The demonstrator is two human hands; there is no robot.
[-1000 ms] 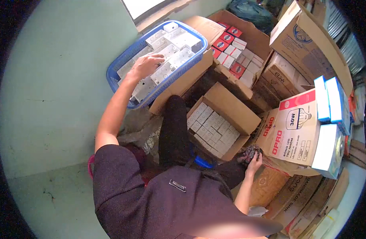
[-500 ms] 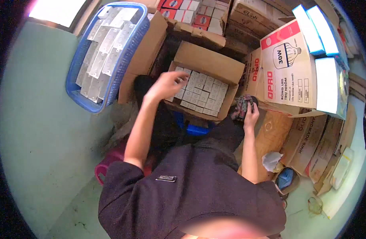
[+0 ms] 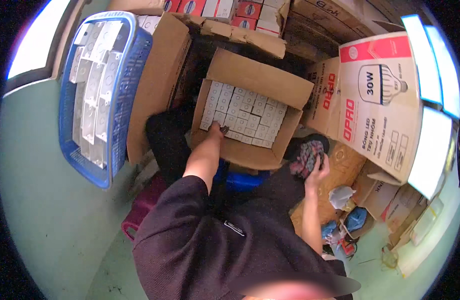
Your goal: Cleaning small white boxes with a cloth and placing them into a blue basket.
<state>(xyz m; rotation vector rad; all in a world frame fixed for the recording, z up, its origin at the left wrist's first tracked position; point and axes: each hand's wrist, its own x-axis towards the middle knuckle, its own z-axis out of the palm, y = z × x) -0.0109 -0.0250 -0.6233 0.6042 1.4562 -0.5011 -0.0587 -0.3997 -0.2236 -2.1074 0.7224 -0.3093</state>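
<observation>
In the middle stands an open cardboard box (image 3: 245,155), its bottom covered by rows of small white electrical boxes (image 3: 247,117) with round marks on their faces. My left hand (image 3: 216,131) reaches into its near left corner, at the white boxes there. Most of that hand's fingers are hidden, so its grip does not show. Beside the carton's right side, above my knee, my right hand (image 3: 318,172) is closed on a crumpled, multicoloured patterned cloth (image 3: 307,157).
A blue plastic basket (image 3: 121,110) at the left holds more white electrical boxes. Behind the carton is a torn-edged box (image 3: 245,35) of red and white packages. A large printed carton (image 3: 375,120) stands at the right. A blue object (image 3: 245,180) lies below the carton.
My left hand has gone from above the carton's left side down into its near left corner. The view has shifted and turned. My right hand still holds the cloth.
</observation>
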